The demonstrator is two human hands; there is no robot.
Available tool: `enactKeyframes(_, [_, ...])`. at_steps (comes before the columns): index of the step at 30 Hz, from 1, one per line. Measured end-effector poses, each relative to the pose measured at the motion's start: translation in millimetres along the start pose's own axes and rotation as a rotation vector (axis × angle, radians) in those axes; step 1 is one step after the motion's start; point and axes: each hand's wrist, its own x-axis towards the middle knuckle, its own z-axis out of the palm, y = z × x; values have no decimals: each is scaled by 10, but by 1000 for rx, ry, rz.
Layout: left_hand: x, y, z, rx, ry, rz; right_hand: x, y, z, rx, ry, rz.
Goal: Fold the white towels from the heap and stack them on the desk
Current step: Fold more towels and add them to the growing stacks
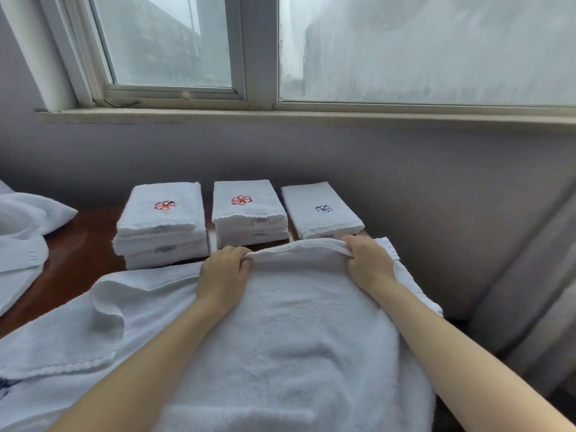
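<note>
Towel (296, 338) pinched at far edge by left hand (223, 275), right hand (369, 263)

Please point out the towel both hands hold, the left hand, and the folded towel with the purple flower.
held towel (299, 322), head view, its top surface.
left hand (223, 271), head view, back of the hand.
purple-flower towel (321, 209), head view, top face at the flower.

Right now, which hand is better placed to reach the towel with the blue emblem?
Right. The right hand grips the loose towel directly before the blue-emblem towel; the left hand is farther left.
</note>
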Motion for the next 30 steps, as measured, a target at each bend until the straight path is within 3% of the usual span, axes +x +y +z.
enactKeyframes(5, [146,-70,58,-65,52,0,183,81,51,38,85,-12])
enactKeyframes(10, [145,-2,-50,-138,295,47,344,79,-82,46,302,-87])
enactKeyframes(16, [392,95,-391,-109,455,105,691,-52,-472,62,354,-27])
enactKeyframes(21, [281,110,-538,-68,445,236,497,14,-586,73,332,-5])
enactKeyframes(30, [-215,118,-572,-94,372,307,-16,121,-880,4,322,-97])
